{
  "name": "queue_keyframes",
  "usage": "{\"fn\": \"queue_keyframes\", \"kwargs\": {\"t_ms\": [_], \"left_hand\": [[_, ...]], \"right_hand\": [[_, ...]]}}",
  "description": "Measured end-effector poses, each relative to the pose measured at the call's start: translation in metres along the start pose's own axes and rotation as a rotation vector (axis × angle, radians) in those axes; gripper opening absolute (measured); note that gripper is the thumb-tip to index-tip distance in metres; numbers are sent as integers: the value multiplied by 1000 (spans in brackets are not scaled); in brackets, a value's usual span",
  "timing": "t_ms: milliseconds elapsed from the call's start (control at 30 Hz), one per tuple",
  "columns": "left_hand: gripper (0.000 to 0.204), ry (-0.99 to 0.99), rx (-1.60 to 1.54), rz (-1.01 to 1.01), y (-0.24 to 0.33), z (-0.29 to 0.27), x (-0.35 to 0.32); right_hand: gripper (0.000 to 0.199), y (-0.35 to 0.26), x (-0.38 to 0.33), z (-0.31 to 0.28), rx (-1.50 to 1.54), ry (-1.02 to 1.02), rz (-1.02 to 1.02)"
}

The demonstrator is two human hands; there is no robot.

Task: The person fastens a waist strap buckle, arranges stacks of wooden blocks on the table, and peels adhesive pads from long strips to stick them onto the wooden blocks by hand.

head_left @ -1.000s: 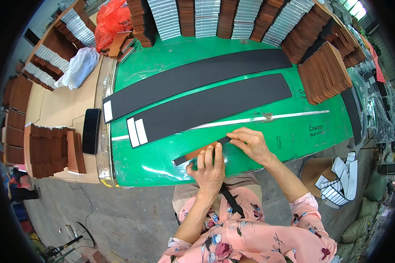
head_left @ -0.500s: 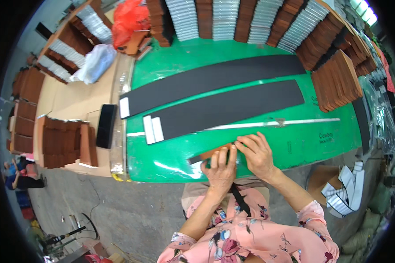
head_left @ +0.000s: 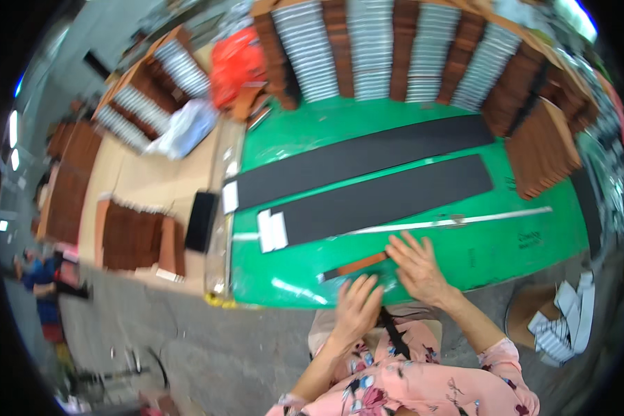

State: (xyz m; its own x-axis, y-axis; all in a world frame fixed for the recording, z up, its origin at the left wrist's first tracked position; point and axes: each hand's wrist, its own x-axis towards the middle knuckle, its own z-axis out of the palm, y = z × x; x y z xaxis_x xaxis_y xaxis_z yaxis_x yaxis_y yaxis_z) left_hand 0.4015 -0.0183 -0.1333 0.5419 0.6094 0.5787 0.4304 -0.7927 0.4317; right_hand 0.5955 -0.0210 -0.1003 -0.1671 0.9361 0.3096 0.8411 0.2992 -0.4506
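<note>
Both hands at a brown strip in front of the shorter black panel

The brown strip (head_left: 357, 265) lies on the green mat (head_left: 298, 132), on the person's side of the shorter black panel (head_left: 381, 201) and slanting roughly along it. Its left end is dark with a pale tip, and its right end runs under the right hand (head_left: 417, 272). That hand is in front of the panel's middle, palm down, its fingers straight and slightly spread over the strip's end; how firmly they press cannot be told. The left hand (head_left: 358, 306) is further from the panel, at the mat's near edge, its fingers loosely bent and a little apart, with nothing seen between them. The fingertips are just beside the strip; blur hides whether they touch it.

Two white patches (head_left: 272, 231) sit at the panel's left end. A longer black panel (head_left: 367, 156) lies just beyond it, and a white line (head_left: 409, 227) runs across the mat between it and the strip. To the panel's left are a black phone (head_left: 201, 222) and, past that, a stack of brown pieces (head_left: 133, 236). Another brown stack (head_left: 541, 152) stands to its right. Well beyond the panel, brown and pale stacks (head_left: 371, 48) form a row, with a red bag (head_left: 236, 69) to the far left.
</note>
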Motion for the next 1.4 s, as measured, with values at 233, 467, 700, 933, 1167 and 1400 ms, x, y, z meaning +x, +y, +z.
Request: {"fn": "queue_keyframes", "kwargs": {"t_ms": [233, 467, 700, 933, 1167, 1400], "left_hand": [[46, 232, -19, -675, -31, -44, -8], [37, 11, -399, -739, -35, -15, 6], [31, 31, -873, -717, 13, 7, 91], [27, -131, -923, -818, 14, 19, 65], [20, -45, -851, -824, 1, 3, 46], [17, -12, -836, -855, -10, -11, 34]], "right_hand": [[51, -6, 8, 19, -132, 17, -146], [35, 28, -20, 3, 473, 120, 163], [32, 64, -61, -154, 1007, 477, 611], [36, 144, -35, -302, 723, 1068, 613], [34, 221, -14, -325, 727, 1115, 830], [31, 242, -6, -319, 620, 1127, 947]]}}
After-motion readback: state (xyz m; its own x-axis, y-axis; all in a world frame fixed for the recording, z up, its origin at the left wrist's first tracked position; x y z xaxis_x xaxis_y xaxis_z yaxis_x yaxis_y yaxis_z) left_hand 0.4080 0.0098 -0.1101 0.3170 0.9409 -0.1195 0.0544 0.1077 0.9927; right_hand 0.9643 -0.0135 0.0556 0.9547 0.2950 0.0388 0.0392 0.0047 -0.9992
